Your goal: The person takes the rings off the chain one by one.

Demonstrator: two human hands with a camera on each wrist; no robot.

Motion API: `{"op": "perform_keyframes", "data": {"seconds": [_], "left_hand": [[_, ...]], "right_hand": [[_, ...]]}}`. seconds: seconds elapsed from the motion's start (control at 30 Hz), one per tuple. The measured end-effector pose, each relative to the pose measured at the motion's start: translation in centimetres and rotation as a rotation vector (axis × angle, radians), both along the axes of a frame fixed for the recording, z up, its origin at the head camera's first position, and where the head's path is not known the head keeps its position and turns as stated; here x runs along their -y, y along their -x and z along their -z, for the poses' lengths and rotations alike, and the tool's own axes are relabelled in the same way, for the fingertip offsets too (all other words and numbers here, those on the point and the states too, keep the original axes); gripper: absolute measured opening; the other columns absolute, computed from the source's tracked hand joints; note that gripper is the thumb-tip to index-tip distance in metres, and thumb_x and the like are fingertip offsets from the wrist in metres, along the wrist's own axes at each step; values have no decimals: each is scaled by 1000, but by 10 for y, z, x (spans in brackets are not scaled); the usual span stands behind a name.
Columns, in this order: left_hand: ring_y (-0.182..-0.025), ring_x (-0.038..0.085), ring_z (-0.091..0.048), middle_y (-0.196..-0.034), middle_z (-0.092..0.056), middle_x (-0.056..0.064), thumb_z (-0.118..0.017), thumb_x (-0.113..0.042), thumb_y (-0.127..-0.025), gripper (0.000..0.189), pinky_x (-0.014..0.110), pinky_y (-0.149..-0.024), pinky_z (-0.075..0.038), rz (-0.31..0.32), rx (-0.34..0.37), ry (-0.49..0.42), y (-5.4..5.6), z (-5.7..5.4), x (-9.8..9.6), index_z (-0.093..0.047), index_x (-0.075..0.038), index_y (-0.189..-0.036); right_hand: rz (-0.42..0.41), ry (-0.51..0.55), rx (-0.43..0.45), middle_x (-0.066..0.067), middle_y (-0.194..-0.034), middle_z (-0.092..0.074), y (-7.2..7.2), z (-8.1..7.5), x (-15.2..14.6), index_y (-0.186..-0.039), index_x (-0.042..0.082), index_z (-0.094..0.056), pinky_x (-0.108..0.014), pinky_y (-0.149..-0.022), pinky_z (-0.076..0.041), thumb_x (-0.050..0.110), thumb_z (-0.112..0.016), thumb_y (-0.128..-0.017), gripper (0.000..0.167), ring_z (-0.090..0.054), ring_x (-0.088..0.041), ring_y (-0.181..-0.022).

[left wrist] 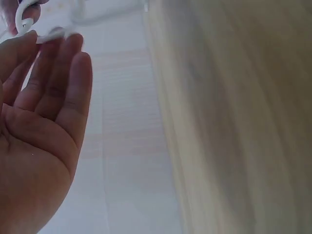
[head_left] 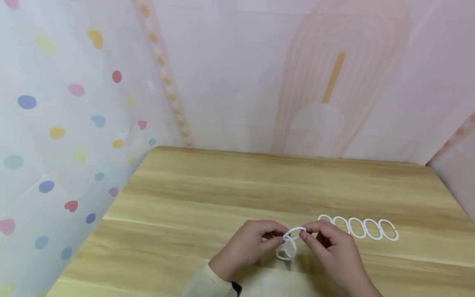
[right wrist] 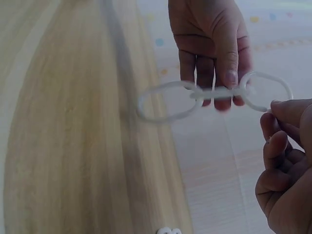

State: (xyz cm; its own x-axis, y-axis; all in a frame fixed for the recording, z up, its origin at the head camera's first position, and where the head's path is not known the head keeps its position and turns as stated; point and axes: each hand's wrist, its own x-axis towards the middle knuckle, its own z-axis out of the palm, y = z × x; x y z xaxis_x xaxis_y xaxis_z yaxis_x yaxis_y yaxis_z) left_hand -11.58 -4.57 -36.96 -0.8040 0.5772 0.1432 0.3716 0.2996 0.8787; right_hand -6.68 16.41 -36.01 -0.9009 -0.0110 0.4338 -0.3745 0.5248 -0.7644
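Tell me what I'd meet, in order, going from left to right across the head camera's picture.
Polka-dotted sheet, left hand, linked white rings, right hand, farthest-right white ring.

The 3 joined oval links [right wrist: 214,94] are looking like smooth, faintly glossy plastic; the row of 5 links [head_left: 365,232] is looking plastic too. The table [head_left: 222,189] is showing smooth, satin wood grain. The polka-dot sheet [head_left: 37,132] is looking creased, the sleeve [head_left: 208,282] like matt cloth.
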Motion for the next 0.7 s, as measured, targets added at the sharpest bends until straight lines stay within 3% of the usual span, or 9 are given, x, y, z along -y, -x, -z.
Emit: {"op": "perform_keyframes", "data": {"seconds": [0.2, 0.33, 0.5, 0.7], "left_hand": [[-77, 0, -61, -92, -73, -3, -70, -9, -95, 10, 21, -71, -55, -55, -8, -75, -2, -7, -1, -77, -13, -100], [-73, 5, -64, -88, -73, 4, -69, -8, -95, 10, 26, -68, -58, -84, 61, -147, -2, -15, -2, -76, -13, -101], [-73, 10, -66, -92, -72, 14, -67, -4, -94, 11, 32, -69, -60, -102, 167, -255, 1, -27, -1, -74, -4, -104], [-71, 9, -65, -88, -71, 17, -69, -8, -94, 13, 27, -68, -58, -128, 190, -296, 6, -31, 0, -73, -1, -104]], "right_hand": [[48, 158, 64, 7, -61, -48, -1, -2, 4, -88, 19, -74, -25, -44, -36, 1, -79, -84, 19, -42, -7, -51], [76, 210, 85, 5, -58, -50, 0, -7, 4, -89, 16, -74, -25, -43, -37, -1, -78, -84, 18, -44, -8, -49], [84, 327, 150, 1, -64, -59, 1, -18, 6, -89, 11, -74, -26, -42, -40, -3, -78, -84, 15, -50, -13, -48], [51, 509, 197, -4, -72, -67, 2, -20, 9, -87, 4, -74, -28, -44, -40, -3, -78, -83, 9, -52, -16, -49]]}}
